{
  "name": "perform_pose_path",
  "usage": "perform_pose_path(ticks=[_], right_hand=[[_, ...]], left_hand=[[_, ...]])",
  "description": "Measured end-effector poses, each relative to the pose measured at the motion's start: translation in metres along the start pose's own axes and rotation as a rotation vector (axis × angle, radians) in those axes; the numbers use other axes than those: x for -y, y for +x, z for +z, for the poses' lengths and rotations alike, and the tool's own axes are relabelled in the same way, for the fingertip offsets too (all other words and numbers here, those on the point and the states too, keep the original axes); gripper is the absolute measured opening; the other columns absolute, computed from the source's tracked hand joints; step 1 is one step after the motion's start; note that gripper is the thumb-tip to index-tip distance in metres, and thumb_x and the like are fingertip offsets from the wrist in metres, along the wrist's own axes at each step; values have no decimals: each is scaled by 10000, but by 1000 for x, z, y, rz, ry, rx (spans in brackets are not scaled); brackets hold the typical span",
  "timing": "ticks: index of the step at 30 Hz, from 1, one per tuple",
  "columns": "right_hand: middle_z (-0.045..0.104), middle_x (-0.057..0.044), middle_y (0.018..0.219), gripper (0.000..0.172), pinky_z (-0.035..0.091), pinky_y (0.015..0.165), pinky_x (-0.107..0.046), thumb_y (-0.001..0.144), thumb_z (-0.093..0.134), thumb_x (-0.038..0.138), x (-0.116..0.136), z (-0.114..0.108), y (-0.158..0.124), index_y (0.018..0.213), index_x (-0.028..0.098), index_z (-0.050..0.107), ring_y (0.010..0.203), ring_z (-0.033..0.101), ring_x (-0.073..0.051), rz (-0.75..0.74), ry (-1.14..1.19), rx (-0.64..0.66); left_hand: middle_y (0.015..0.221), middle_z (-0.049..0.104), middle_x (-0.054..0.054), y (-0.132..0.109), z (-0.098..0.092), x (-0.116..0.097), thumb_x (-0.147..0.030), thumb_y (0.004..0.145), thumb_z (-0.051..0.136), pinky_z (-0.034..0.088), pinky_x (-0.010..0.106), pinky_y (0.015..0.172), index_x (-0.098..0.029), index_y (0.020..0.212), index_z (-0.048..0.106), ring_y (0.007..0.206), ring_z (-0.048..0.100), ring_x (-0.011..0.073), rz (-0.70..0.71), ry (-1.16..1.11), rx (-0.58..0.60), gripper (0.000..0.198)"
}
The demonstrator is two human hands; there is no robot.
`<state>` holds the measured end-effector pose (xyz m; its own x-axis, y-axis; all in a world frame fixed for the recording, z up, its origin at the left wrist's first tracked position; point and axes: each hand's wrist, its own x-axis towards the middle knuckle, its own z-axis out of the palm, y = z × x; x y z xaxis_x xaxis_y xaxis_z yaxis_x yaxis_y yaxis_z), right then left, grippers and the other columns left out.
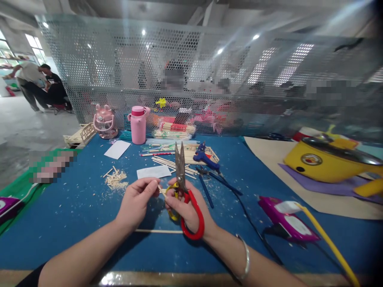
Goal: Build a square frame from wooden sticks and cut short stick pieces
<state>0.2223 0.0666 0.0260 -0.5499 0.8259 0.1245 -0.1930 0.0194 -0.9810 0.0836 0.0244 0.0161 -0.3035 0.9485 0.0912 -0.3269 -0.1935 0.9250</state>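
We held the scissors upright over the table, our right hand in their handles and our left hand just left of them, pinching a thin stick. Left of the scissors lay a heap of stick scraps, with a slip of paper between heap and blades, and behind the scissors stood a bottle and a packet of sticks before the mesh partition. Right of the scissors lay a glue gun and pliers, farther right a pot, and nearer us than the scissors a long stick lay on the table.
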Motion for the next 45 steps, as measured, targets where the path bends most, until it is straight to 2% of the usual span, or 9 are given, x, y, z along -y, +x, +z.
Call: perform_pose_path(ticks=[3,6,10,13,17,21,32,45], right_hand=[[541,56,636,393,442,528,-238,663,699,327,1,1,0,944,202,455,540,538,-100,0,6,-34],[528,56,658,420,445,539,-235,647,709,348,1,1,0,950,200,459,548,524,-94,4,-22,-29],[507,46,679,392,413,516,-221,689,670,392,2,-6,2,974,191,490,539,475,-83,-25,-232,-11],[529,15,736,411,426,553,-243,716,646,431,7,-18,6,1020,189,512,594,487,-108,-164,-497,29],[587,-63,901,532,461,727,-329,671,680,497,14,-29,10,1066,171,538,795,546,-188,-424,-837,70],[603,-92,927,612,467,764,-364,648,664,568,16,-28,9,1094,161,561,854,558,-220,-488,-975,111],[590,-85,883,633,479,710,-358,646,629,617,20,-21,2,1089,167,590,812,553,-219,-432,-1048,98],[558,-86,870,577,459,728,-375,667,658,552,20,-16,0,1071,151,564,806,521,-219,-465,-1025,109]], left_hand=[[741,666,24,-2,4,0,-438,681,689,463,219,650,-160,874,690,651,567,102,-34,-5,80,338],[798,675,52,-5,8,-3,-425,696,677,486,253,664,-139,784,689,683,594,135,16,94,172,299],[761,688,41,-5,4,-8,-352,763,618,490,262,711,-157,763,685,727,615,149,148,267,117,207],[831,709,43,-1,-3,-10,-269,757,622,486,263,739,-180,843,701,776,629,154,251,451,43,146],[840,708,40,4,-9,-14,-229,776,592,486,255,717,-195,859,710,775,628,151,401,631,32,148],[820,703,32,5,-11,-14,-179,798,549,485,252,712,-208,831,712,776,628,148,464,694,62,169],[787,711,16,3,-12,-12,-108,753,560,511,245,687,-215,770,712,722,639,140,620,796,-3,187],[734,705,9,1,-11,-14,-114,732,588,509,219,625,-205,752,708,670,643,130,694,857,-71,151]])
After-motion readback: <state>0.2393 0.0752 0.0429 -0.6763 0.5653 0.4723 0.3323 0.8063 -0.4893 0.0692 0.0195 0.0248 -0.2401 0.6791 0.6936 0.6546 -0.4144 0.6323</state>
